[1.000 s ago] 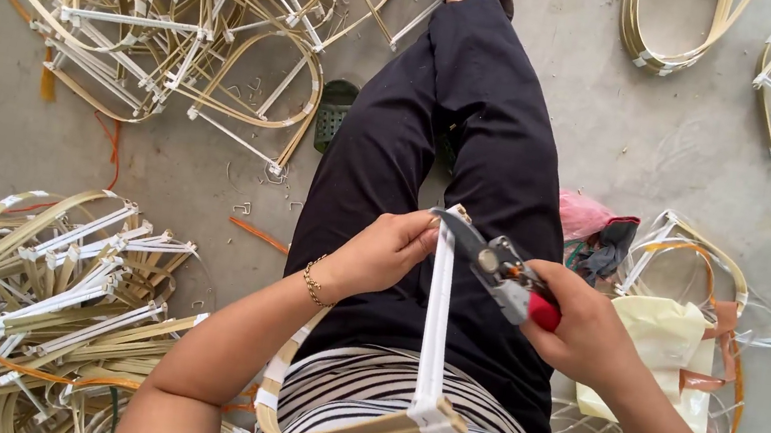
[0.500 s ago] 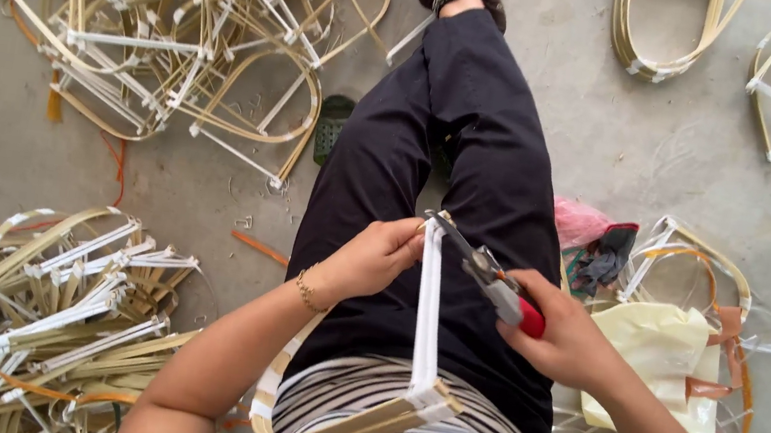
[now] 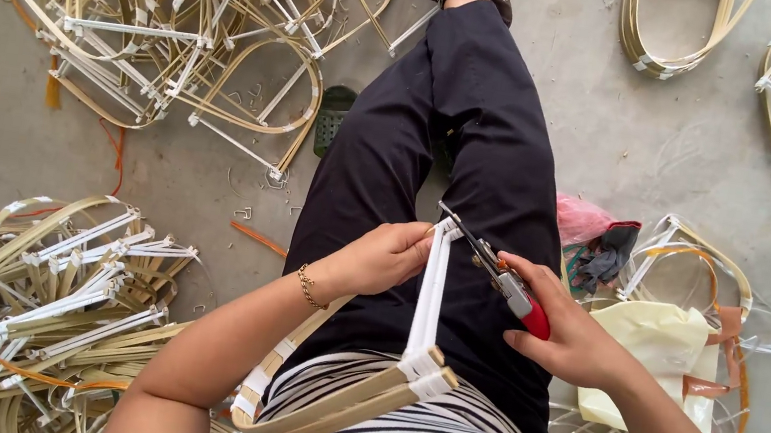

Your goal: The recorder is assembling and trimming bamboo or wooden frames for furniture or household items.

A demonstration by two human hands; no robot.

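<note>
Trimming step in hand: left hand (image 3: 385,257) grips the white-wrapped bamboo frame (image 3: 427,303) over the lap, right hand (image 3: 570,335) closed on red-handled cutters (image 3: 498,271) at its far corner. Next move likely needs a steady snip.

A handicraft workshop, worked on from the bare concrete floor (image 3: 209,182). Heaps of bent cane frames bound with white tape (image 3: 171,26) crowd its upper-left and lower-left (image 3: 22,296) corners, with loose cane hoops (image 3: 674,26) along the top edge.
</note>
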